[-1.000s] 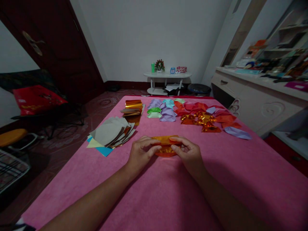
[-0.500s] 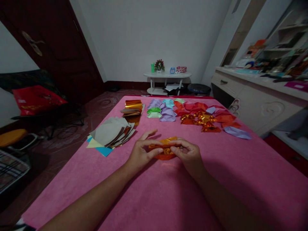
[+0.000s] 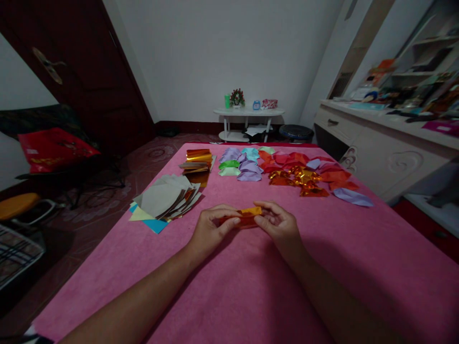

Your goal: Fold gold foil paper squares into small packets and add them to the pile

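Both hands meet over the middle of the pink tablecloth [image 3: 358, 267], forearms reaching in from its near edge. The left hand [image 3: 210, 229] pinches the left end of a folded orange foil paper [image 3: 246, 216], thumb under, fingers curled over. The right hand [image 3: 281, 224] is closed on the right end, thumb and fingertips clamped on the fold. The foil paper sits just above the tablecloth's centre; whether it touches the cloth cannot be told.

At the cloth's left edge lies a fanned stack of paper sheets [image 3: 163, 199]. At the far left corner sits a pile of gold foil sheets [image 3: 198, 160]. Far centre: folded pastel pieces [image 3: 244, 166]. Far right: red and gold folded pieces [image 3: 303, 176], with a lone lilac piece [image 3: 353, 197] near the right edge.
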`<state>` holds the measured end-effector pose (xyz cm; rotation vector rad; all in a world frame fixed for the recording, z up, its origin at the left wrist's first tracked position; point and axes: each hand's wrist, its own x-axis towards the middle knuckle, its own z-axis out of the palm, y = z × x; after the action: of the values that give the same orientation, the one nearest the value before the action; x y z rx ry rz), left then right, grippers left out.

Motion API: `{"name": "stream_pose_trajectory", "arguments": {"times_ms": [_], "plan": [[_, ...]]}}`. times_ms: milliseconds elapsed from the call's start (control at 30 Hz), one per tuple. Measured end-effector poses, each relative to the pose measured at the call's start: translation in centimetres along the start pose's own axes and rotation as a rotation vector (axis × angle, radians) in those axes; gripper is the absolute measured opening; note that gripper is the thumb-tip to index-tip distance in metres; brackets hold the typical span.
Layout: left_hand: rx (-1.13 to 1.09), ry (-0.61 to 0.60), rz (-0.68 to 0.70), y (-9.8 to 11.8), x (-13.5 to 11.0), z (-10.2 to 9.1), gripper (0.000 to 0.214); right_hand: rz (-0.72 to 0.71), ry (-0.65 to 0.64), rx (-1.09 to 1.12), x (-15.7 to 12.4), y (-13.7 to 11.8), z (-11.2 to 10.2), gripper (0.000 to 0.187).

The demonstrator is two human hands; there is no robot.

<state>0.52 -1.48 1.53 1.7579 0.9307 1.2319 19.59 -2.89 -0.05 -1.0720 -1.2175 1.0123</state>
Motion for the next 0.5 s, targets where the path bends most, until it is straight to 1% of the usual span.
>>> {"name": "stream_pose_trajectory", "arguments": {"times_ms": [67,133,333,500], "plan": [[-0.002,-0.001,-0.008,0.07,-0.02,0.00,0.008,0.038,-0.003,-0.009,-0.11,-0.20,0.06,0.026],[0.001,0.009,-0.017,0.12,-0.06,-0.02,0.009,0.048,0.038,-0.017,-0.18,-0.44,0.12,0.022],[0.040,0.057,-0.030,0.02,-0.10,0.01,0.012,0.027,0.156,-0.010,-0.12,-0.83,0.11,0.023],[0.013,0.115,-0.035,-0.20,-0.04,-0.09,0.012,-0.034,0.231,-0.063,-0.10,-0.89,-0.02,0.023]]}}
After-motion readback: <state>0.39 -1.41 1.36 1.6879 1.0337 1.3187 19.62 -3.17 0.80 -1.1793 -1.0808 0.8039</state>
